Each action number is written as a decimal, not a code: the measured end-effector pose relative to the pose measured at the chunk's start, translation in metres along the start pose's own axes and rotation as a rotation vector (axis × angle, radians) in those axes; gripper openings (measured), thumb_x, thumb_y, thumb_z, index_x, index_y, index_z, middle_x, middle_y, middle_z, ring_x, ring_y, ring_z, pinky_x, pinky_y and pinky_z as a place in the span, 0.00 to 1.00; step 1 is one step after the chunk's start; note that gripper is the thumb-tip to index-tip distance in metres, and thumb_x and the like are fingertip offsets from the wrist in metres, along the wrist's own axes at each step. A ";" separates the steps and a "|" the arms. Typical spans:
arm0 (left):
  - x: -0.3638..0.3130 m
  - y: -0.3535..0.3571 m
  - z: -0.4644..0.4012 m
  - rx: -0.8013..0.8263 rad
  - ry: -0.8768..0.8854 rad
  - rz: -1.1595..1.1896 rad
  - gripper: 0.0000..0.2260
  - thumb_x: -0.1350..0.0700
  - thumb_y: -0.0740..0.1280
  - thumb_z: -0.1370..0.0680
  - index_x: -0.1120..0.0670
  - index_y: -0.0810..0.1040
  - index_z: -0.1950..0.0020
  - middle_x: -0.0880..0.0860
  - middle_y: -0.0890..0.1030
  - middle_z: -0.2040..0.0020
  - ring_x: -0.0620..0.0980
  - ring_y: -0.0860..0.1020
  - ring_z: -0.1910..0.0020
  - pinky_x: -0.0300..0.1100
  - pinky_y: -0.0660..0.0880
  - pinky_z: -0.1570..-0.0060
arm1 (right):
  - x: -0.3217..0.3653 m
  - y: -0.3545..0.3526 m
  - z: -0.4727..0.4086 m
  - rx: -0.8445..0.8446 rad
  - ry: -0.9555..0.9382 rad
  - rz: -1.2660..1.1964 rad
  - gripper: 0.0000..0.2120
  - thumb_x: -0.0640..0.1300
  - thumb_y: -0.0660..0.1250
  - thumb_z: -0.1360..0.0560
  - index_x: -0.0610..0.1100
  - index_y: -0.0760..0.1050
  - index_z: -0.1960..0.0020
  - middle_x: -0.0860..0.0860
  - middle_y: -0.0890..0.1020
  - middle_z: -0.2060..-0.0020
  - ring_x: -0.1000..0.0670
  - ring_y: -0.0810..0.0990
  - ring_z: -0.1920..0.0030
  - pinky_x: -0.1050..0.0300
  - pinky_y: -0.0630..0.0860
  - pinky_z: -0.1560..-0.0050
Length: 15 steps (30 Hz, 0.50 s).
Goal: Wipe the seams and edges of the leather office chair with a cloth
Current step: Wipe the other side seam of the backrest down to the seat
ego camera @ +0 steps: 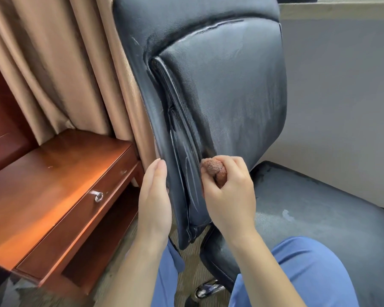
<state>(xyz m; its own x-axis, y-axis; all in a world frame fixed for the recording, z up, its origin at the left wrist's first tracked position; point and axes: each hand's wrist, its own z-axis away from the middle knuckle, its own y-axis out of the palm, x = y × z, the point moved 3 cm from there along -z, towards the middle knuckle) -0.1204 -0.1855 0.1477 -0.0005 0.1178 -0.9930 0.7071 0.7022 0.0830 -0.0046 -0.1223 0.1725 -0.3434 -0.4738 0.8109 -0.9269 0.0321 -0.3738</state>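
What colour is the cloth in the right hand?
Reddish brown cloth, bunched in the right hand; head view.

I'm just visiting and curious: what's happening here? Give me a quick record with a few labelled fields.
activity: wiping the side seam of the chair backrest
right hand: grips a bunched brown cloth against the seam
left hand: fingers straight, flat on the backrest's outer edge
seat: dark leather, pale smudges
nearby: wooden cabinet with a ring-pull drawer, tan curtain behind
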 end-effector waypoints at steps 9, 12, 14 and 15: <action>-0.002 0.002 0.009 -0.016 -0.007 0.021 0.34 0.31 0.57 0.32 0.45 0.71 0.29 0.42 0.73 0.31 0.42 0.69 0.30 0.52 0.64 0.29 | 0.014 -0.003 -0.008 -0.036 -0.009 -0.095 0.06 0.47 0.68 0.26 0.47 0.79 0.52 0.55 0.76 0.54 0.57 0.74 0.56 0.64 0.70 0.57; -0.004 0.001 0.013 -0.010 -0.021 0.011 0.30 0.34 0.57 0.29 0.44 0.71 0.30 0.41 0.74 0.32 0.41 0.69 0.31 0.52 0.64 0.29 | 0.012 -0.003 -0.003 -0.035 -0.013 -0.082 0.05 0.47 0.68 0.26 0.47 0.79 0.51 0.55 0.76 0.54 0.57 0.74 0.55 0.65 0.70 0.57; -0.005 0.000 0.015 -0.007 -0.039 0.010 0.27 0.38 0.58 0.27 0.44 0.71 0.30 0.41 0.74 0.33 0.41 0.70 0.31 0.51 0.64 0.29 | 0.000 -0.003 0.009 -0.042 0.017 -0.091 0.05 0.46 0.69 0.26 0.47 0.80 0.52 0.54 0.77 0.54 0.58 0.75 0.55 0.70 0.70 0.56; -0.005 -0.001 0.016 -0.009 -0.046 0.014 0.26 0.39 0.58 0.27 0.44 0.71 0.30 0.41 0.74 0.33 0.41 0.70 0.31 0.51 0.64 0.29 | -0.007 -0.003 0.015 -0.051 0.035 -0.096 0.05 0.45 0.69 0.26 0.47 0.80 0.51 0.54 0.77 0.54 0.58 0.75 0.55 0.71 0.69 0.56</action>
<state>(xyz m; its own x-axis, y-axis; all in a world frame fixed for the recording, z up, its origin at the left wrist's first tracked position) -0.1097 -0.1976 0.1510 0.0420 0.0952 -0.9946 0.7006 0.7069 0.0972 0.0026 -0.1327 0.1611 -0.2564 -0.4463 0.8573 -0.9621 0.0327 -0.2708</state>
